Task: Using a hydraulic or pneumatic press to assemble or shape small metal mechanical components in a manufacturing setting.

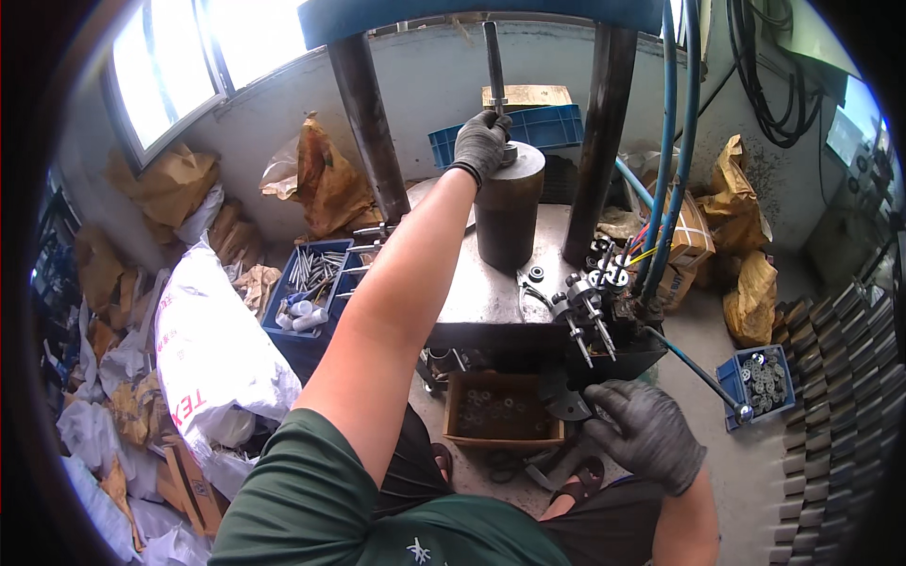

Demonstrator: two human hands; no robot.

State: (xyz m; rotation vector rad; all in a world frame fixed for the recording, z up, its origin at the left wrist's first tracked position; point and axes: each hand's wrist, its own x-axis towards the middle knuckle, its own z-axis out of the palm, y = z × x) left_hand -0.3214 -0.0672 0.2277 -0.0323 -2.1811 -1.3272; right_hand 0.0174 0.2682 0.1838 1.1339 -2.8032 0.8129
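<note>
My left hand [481, 148], in a dark grey glove, is closed round the lower part of an upright metal rod [493, 57]. A wider collar [497, 101] shows on the rod just above my fingers. This hand is over the top of a thick steel cylinder [508, 217], beside a small ring on it. The cylinder stands on the metal bed [462, 292] of a press. My right hand [646, 436], also gloved, is low in front of the bed. Its curled fingers are at the edge of a dark, round-edged flat plate [566, 404] and seem to pinch it.
Dark columns [366, 123] flank the cylinder. Rod-like fittings [585, 316] lie at the bed's front right. Below is a wooden box [505, 434] of washers. A blue bin [311, 274] holds rods; another bin [764, 377] holds small metal parts. A lever [698, 373] juts out at right.
</note>
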